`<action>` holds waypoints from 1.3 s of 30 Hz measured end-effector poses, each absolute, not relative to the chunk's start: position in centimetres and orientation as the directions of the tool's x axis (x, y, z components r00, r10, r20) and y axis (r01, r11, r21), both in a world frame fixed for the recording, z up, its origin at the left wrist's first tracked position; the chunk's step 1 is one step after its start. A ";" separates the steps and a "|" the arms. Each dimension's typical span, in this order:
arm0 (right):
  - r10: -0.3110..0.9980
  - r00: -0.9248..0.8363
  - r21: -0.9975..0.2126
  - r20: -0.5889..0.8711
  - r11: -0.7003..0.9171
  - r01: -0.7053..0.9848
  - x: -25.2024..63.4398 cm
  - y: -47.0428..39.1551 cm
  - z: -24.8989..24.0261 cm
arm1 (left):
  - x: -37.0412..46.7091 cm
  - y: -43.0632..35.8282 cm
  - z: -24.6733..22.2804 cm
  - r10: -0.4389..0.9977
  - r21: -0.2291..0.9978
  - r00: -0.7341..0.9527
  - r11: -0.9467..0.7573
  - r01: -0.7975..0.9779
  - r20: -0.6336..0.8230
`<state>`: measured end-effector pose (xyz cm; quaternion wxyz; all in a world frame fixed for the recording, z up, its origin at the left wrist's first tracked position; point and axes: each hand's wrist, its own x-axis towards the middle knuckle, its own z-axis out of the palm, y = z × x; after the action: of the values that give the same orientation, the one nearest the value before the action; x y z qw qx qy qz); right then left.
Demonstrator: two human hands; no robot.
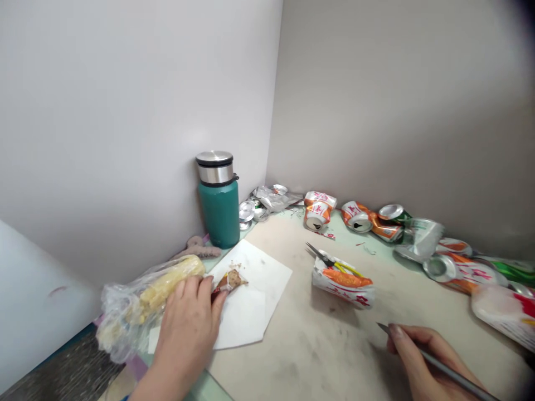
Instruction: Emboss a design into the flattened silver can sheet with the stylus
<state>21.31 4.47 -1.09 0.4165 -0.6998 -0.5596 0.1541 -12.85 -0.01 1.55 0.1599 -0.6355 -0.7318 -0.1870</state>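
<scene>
Brown piece (235, 278) lies on the paper (254, 301), one end exposed, crumbs (237, 264) beside it; what remains cannot be judged. Left hand (188, 323) is curled round it; right hand (418, 356), right of the paper, pinches a tool (453, 375).

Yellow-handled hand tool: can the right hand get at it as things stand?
Probably yes. Only bare tabletop shows between the right hand and the cut can where the yellow-handled hand tool rests. But its fingers hold a pointed grey tool, which may hinder the grip.
</scene>
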 end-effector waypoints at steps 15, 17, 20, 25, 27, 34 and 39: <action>0.883 0.345 -0.856 0.318 0.110 0.506 20.4 4.1 0.8 | 0.6 6.4 8.1 0.942 0.723 0.252 -0.331 0.607 0.221; 0.886 0.340 -0.863 0.315 0.118 0.492 20.4 4.1 0.9 | 0.4 6.2 7.0 0.936 0.709 0.288 -0.341 0.617 0.200; 0.900 0.320 -0.878 0.296 0.125 0.462 20.2 4.0 0.9 | 0.2 5.5 5.2 0.892 0.615 0.430 -0.418 0.668 0.139; 0.939 0.266 -0.912 0.218 0.099 0.397 19.8 3.9 0.9 | 0.5 4.1 3.4 0.754 0.331 0.655 -0.633 0.700 0.056; 0.956 0.228 -0.923 0.183 0.087 0.376 19.6 3.9 0.9 | 0.6 3.7 3.0 0.719 0.254 0.692 -0.682 0.686 0.061; 0.988 0.121 -0.926 0.100 0.048 0.375 18.9 4.1 0.6 | 1.2 2.2 2.1 0.722 0.192 0.692 -0.683 0.705 0.025; 0.994 0.079 -0.941 0.077 0.047 0.334 18.8 3.6 0.6 | 1.3 1.8 1.8 0.749 0.210 0.661 -0.640 0.739 -0.042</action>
<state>18.79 3.64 0.62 0.4465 -0.5833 -0.5693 0.3693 1.32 1.79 1.80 -0.1048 -0.9053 -0.4108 -0.0245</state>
